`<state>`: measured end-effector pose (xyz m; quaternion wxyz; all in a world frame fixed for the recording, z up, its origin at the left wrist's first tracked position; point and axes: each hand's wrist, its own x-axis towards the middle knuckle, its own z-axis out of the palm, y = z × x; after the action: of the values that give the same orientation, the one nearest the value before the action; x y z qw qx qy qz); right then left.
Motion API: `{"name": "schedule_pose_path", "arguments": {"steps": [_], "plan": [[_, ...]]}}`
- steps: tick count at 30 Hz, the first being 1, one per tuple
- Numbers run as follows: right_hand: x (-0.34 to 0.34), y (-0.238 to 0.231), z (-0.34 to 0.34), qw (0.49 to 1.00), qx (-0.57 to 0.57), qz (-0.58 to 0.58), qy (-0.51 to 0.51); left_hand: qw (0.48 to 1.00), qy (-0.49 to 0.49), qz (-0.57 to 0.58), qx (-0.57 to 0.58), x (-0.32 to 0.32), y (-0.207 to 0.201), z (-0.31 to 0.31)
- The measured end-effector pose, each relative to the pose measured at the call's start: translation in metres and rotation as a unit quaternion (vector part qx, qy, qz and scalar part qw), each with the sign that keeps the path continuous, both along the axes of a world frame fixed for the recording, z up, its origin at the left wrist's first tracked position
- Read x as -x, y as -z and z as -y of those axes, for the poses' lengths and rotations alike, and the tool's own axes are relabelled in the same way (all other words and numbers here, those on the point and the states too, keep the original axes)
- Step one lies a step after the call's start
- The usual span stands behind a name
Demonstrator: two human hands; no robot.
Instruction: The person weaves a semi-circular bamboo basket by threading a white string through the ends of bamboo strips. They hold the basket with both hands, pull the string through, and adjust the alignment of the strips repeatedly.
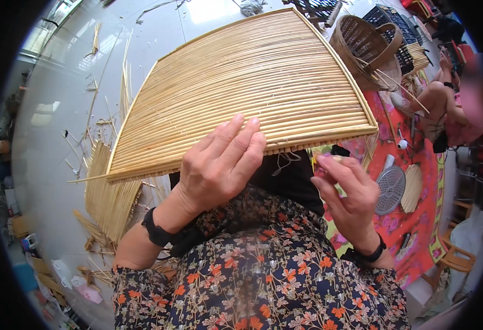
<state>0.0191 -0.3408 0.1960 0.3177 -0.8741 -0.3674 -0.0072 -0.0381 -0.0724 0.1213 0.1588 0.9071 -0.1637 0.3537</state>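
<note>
A large rectangular panel of straw-coloured stalks [241,82], laid side by side and edged with a stalk border, slants up in front of me. My left hand [222,157] grips its near edge, fingers flat on top and the thumb hidden below. Apart from the panel, below its near right corner, my right hand [348,192] is closed with thumb and fingertips together; whatever they pinch is too small to make out. A thin white thread [286,160] hangs under the near edge. From the near left corner a single stalk end [82,180] sticks out.
Another stalk panel [106,198] and loose stalks lie on the pale floor at left. At right, a red floral mat [387,231] holds a grey perforated disc [391,190] and an oval woven piece [412,188]. A wicker basket [357,49], dark crate [392,22] and seated person [461,104] are beyond.
</note>
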Motion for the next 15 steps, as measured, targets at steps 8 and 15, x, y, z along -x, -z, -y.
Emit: {"name": "schedule_pose_path", "arguments": {"steps": [8, 15], "plan": [[-0.050, -0.011, -0.070, 0.975, 0.003, 0.106, -0.193, 1.000, -0.001, 0.001, 0.009, 0.006, 0.003, 0.000], [-0.063, -0.002, -0.080, 0.948, 0.050, 0.138, -0.283, 1.000, -0.008, -0.002, 0.016, 0.015, 0.006, 0.000]]}}
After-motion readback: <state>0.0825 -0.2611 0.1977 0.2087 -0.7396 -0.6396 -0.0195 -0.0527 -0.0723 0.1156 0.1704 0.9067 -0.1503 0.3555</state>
